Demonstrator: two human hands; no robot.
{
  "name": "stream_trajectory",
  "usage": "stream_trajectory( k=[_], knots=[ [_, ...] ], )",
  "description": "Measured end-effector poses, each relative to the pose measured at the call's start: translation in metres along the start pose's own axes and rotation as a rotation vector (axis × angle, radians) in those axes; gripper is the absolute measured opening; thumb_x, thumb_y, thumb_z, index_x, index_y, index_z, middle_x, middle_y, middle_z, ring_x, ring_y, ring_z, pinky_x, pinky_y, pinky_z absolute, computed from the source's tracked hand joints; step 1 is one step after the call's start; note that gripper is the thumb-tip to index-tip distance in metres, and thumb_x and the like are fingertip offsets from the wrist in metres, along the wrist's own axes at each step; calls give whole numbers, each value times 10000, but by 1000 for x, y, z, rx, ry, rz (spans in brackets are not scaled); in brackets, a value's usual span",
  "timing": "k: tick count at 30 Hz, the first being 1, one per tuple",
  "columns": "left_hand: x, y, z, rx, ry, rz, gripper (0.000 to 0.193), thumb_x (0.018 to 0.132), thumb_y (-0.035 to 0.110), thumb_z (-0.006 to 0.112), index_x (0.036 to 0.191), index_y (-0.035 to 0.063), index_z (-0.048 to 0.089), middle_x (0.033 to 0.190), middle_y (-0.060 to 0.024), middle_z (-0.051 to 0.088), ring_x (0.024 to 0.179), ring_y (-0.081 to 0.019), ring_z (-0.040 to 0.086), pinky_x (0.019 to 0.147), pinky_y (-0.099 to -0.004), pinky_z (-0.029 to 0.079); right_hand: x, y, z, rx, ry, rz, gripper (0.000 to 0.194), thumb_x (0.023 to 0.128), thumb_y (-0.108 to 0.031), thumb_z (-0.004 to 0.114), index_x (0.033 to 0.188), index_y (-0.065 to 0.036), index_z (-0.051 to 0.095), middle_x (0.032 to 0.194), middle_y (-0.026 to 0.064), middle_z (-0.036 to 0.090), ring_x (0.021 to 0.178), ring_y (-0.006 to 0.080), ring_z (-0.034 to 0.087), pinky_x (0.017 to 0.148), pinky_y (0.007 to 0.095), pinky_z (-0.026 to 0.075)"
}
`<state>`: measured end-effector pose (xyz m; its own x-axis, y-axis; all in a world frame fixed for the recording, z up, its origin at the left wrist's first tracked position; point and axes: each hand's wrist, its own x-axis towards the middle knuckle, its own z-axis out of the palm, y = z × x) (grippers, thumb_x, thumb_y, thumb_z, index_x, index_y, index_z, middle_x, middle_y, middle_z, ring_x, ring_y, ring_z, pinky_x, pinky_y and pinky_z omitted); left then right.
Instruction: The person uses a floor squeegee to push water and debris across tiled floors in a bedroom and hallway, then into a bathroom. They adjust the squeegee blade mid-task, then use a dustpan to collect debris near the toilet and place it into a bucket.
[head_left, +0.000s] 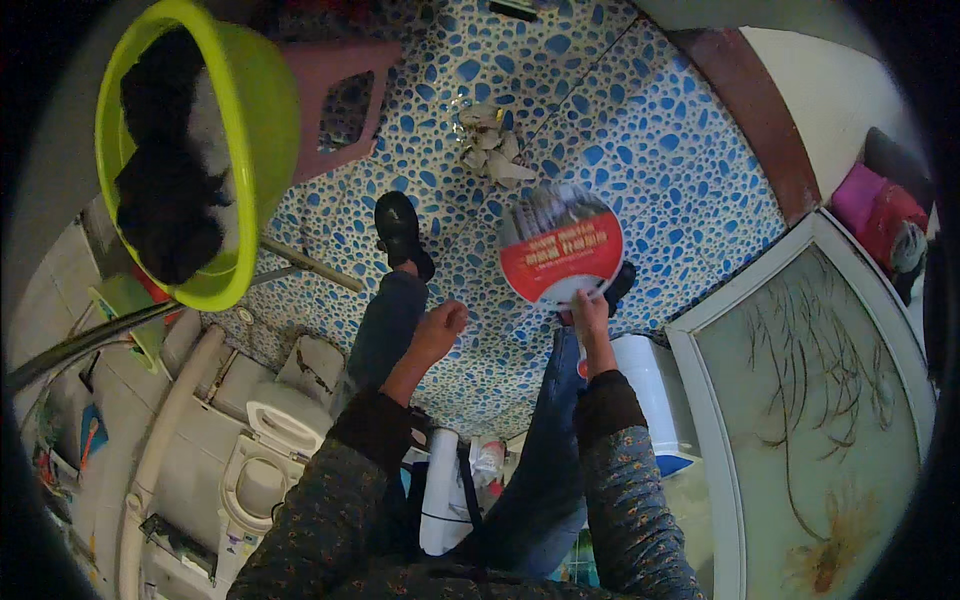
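Note:
My right hand (592, 319) grips the lower edge of a round hand fan (562, 251), red and white with a grey picture and printed writing. The fan is held out over the floor and partly hides my shoe. My left hand (441, 330) is loosely curled above my left knee; whether it holds anything small cannot be told. On the pebble-patterned floor beyond the fan lies a small heap of crumpled pale scraps (495, 150), some with a shiny look.
A lime-green basin (274, 112) with dark cloth is at the upper left, beside a pink plastic stool (307, 64). A white toilet (259, 487) is at the lower left. A framed frosted-glass door (810, 420) stands at the right, near a white bin-like container (645, 397).

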<state>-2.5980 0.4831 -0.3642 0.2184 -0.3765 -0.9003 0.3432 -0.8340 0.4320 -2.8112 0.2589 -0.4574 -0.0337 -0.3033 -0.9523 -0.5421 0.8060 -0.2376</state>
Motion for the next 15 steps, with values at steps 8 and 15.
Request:
stream_trajectory(
  k=[8, 15],
  knots=[
    [4, 59, 15, -91, 24, 137, 185, 930, 187, 566, 1069, 66, 559, 891, -110, 669, 781, -240, 663, 701, -323, 511, 70, -56, 35, -226, -67, -63, 253, 921, -225, 574, 1051, -25, 488, 877, 148, 663, 620, 218, 645, 499, 304, 520],
    [11, 89, 6, -15, 89, 197, 198, 937, 195, 570, 1091, 72, 566, 958, -101, 659, 821, -207, 657, 699, -311, 516, 97, -163, -26, -620, -113, -343, 383, 907, -259, 599, 1172, -5, 494, 843, 120, 674, 623, 191, 666, 464, 293, 515]
  ],
)
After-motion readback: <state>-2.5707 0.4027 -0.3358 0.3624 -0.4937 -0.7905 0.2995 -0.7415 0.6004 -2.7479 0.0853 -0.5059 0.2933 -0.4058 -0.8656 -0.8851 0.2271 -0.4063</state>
